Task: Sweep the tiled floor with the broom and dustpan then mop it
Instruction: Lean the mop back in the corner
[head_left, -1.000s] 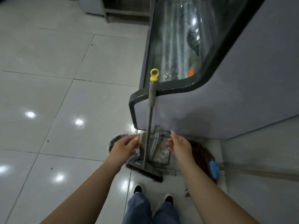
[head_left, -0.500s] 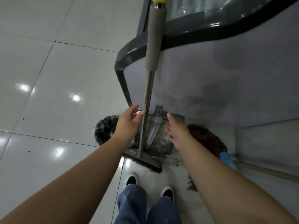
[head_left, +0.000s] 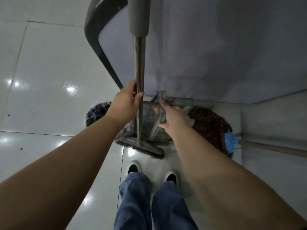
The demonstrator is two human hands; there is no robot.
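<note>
Broom: silver shaft, grey grip and head, dark bristles. Right of it, grey dustpan, brown mop with blue clamp. Floor tiles glossy white.

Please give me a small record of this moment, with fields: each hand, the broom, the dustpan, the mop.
left hand: holds the metal broom pole
right hand: fingers around the dustpan handle
broom: upright, head on the tiled floor
dustpan: stands behind the broom, against the grey cabinet
mop: lies on the floor at the right, brown head, blue clamp
</note>
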